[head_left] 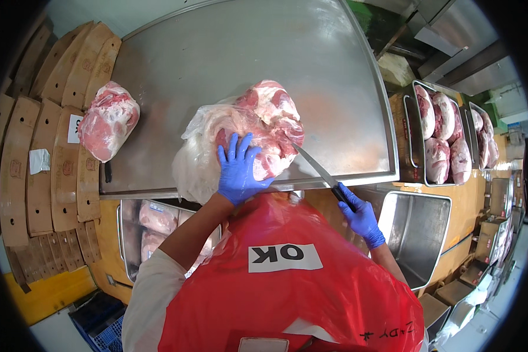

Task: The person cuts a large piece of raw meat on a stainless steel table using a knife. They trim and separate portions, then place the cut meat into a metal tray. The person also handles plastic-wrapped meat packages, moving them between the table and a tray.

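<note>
A large piece of raw meat, pink with white fat, lies at the near edge of the steel table, partly in a clear plastic bag bunched on its left. My left hand, in a blue glove, rests flat on the meat with its fingers spread. In my right hand, also blue-gloved, is the black handle of a knife. Its blade slants up and to the left, and the tip meets the meat's right side. Whether the tip has gone into the meat I cannot tell.
The steel table has a raised rim. Another meat piece sits at its left edge beside stacked cardboard boxes. Below left is a tub of bagged meat; at right stand a bare-bottomed steel tub and a meat-filled tub.
</note>
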The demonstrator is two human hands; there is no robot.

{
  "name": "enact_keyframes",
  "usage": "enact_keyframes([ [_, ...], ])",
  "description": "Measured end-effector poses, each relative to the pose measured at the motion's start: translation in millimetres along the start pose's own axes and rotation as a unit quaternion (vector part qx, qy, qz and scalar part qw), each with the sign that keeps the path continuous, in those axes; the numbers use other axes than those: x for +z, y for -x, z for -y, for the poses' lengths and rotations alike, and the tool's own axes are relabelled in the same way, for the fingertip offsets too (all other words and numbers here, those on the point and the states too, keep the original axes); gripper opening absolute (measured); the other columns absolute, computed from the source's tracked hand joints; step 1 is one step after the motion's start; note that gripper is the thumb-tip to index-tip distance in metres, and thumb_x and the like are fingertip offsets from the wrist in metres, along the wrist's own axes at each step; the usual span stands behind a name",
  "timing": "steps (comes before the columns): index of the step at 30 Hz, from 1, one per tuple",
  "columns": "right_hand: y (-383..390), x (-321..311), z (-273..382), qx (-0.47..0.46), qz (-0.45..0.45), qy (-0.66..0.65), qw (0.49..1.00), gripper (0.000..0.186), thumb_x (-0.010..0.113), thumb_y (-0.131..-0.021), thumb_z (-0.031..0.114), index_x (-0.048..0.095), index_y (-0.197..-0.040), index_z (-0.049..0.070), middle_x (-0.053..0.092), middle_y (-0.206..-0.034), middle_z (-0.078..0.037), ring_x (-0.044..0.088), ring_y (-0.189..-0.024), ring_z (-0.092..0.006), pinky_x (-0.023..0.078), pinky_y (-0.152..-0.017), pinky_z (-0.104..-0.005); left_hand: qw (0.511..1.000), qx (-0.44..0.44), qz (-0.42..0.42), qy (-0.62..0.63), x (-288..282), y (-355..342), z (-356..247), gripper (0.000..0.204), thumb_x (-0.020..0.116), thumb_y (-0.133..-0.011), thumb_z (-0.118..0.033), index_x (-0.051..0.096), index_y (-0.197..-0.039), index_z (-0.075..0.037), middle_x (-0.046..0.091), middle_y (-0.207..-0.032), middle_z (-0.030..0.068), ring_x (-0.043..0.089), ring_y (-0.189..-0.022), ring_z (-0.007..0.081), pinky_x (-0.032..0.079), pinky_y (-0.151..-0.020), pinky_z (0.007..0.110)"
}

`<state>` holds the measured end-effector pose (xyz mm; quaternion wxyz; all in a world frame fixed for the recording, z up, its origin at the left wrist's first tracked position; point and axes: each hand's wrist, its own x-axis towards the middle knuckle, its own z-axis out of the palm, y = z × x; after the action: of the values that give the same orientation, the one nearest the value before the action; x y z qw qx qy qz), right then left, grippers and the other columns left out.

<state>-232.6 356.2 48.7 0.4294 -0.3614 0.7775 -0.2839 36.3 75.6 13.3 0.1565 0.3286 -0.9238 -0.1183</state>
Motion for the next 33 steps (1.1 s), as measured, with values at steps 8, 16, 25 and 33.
enact_keyframes([
  [8, 2.4, -34.5, 61.2, -0.195, -0.104, 0.334, 0.916, 0.052, 0.072, -0.099, 0.030, 0.063, -0.149, 0.033, 0.072, -0.084, -0.012, 0.072, -0.071, -0.0336, 0.058, -0.065, -0.0452, 0.997, 0.027, 0.024, 0.062, -21.4, -4.9, 31.3, 0.069, 0.092, -0.070, -0.052, 0.065, -0.124, -0.017, 0.035, -0.166, 0.0178, 0.021, -0.158, 0.0484, 0.021, -0.122, 0.068],
  [16, -20.9, -66.5, 173.2, -0.215, -0.007, 0.529, 0.821, 0.041, 0.065, -0.101, 0.030, 0.060, -0.142, 0.030, 0.070, -0.075, -0.011, 0.071, -0.065, -0.0327, 0.056, -0.059, -0.0461, 0.966, -0.141, -0.153, 0.153, 6.8, -42.4, 48.1, 0.056, 0.089, -0.079, -0.038, 0.062, -0.120, -0.011, 0.047, -0.155, 0.0252, 0.039, -0.148, 0.0458, 0.031, -0.119, 0.062],
  [25, -73.4, -71.6, 224.0, -0.185, 0.126, 0.572, 0.789, 0.040, 0.067, -0.100, 0.028, 0.060, -0.140, 0.029, 0.069, -0.073, -0.010, 0.071, -0.062, -0.0316, 0.055, -0.054, -0.0462, 0.962, -0.237, -0.074, 0.114, 17.6, -50.0, 69.3, 0.103, 0.085, -0.080, -0.053, 0.043, -0.157, 0.001, 0.040, -0.161, 0.0360, 0.045, -0.145, 0.0513, 0.040, -0.119, 0.055],
  [33, -96.3, -46.5, 83.0, -0.251, 0.063, 0.444, 0.858, 0.051, 0.072, -0.099, 0.034, 0.061, -0.148, 0.035, 0.064, -0.073, -0.008, 0.066, -0.053, -0.0262, 0.052, -0.046, -0.0412, 0.977, -0.186, -0.062, 0.088, 7.2, -61.2, 79.9, 0.094, 0.087, -0.085, -0.042, 0.046, -0.155, 0.004, 0.050, -0.157, 0.0296, 0.049, -0.145, 0.0448, 0.042, -0.119, 0.050],
])
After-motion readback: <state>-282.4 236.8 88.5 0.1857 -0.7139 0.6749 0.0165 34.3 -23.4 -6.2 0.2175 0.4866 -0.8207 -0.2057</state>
